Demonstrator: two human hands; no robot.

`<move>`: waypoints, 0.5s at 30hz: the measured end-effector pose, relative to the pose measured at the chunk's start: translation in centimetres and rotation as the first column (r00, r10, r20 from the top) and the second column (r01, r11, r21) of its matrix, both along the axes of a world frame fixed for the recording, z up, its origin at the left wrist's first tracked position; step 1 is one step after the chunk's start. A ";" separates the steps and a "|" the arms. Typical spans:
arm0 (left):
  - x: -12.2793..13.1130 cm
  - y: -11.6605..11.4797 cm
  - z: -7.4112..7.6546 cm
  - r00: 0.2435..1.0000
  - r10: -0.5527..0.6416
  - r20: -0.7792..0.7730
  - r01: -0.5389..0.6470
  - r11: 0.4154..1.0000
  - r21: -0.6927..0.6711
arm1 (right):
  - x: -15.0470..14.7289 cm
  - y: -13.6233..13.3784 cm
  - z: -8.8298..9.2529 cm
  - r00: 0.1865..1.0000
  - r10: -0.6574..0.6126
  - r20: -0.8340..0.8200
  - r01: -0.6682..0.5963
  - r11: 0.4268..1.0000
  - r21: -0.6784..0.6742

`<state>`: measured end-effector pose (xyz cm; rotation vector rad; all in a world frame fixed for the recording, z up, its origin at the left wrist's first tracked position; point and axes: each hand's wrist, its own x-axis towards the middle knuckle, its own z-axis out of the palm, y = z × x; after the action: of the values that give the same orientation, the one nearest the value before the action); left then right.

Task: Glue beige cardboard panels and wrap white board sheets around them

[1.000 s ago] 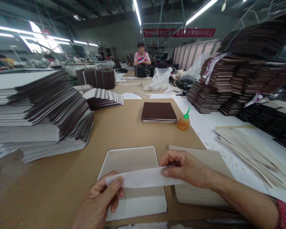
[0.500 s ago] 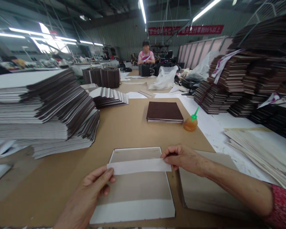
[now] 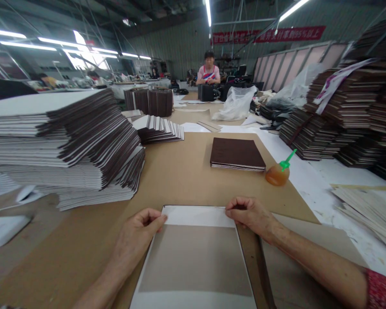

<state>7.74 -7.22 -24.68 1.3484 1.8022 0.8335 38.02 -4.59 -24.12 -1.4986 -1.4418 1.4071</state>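
A white paper strip (image 3: 197,216) lies across the far end of a grey-beige panel (image 3: 196,259) with a thin dark edge. My left hand (image 3: 144,225) pinches the strip's left end between thumb and forefinger, at the panel's far left corner. At the far right corner, my right hand (image 3: 249,216) pinches the strip's other end. A white band crosses the near end of the panel, partly cut off by the bottom of the view. Beside the panel, under my right forearm, is a stack of beige sheets (image 3: 309,244).
Tall piles of dark-and-white panels (image 3: 96,141) stand at left. A small dark brown stack (image 3: 236,152) and an amber glue bottle (image 3: 277,175) with a green nozzle sit ahead. More brown stacks (image 3: 350,107) rise at right. Another person (image 3: 209,73) sits across the tables.
Both hands have carried the strip away from me to the panel's far edge, where it now lies along the border. The camera view has shifted slightly left.
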 end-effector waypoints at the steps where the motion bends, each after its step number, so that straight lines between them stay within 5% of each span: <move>1: 0.0 0.2 -0.2 1.000 -0.005 -0.008 0.005 1.000 0.001 | 0.0 0.1 -0.1 1.000 -0.007 0.010 0.007 1.000 -0.004; 15: 0.2 1.0 -2.0 0.997 -0.008 -0.072 0.011 0.999 0.035 | -0.5 0.7 -1.4 0.979 -0.054 0.195 0.021 0.985 0.169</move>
<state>7.93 -6.26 -26.65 1.4253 1.8426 0.8252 37.51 -3.85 -25.53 -1.5847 -1.6002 1.1097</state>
